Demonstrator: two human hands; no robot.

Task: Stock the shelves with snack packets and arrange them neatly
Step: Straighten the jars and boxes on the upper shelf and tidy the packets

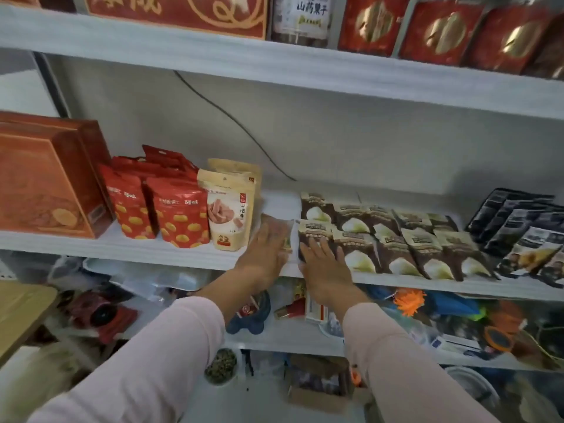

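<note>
On the middle white shelf point(152, 248), several brown snack packets point(393, 236) with a white-green picture lie flat in overlapping rows. My right hand point(323, 264) rests flat with spread fingers on the front-left brown packet point(314, 233). My left hand point(265, 251) lies flat on a clear packet point(279, 227) just left of it, beside an upright beige packet point(229, 209). Neither hand grips anything. Two red pouches point(158, 209) with yellow dots stand further left.
An orange box point(48, 178) stands at the shelf's left end and dark packets point(518, 227) lie at its right end. Red boxes point(427, 29) fill the shelf above. The lower shelf point(290, 340) holds mixed clutter. A black cable point(232, 117) hangs down the back wall.
</note>
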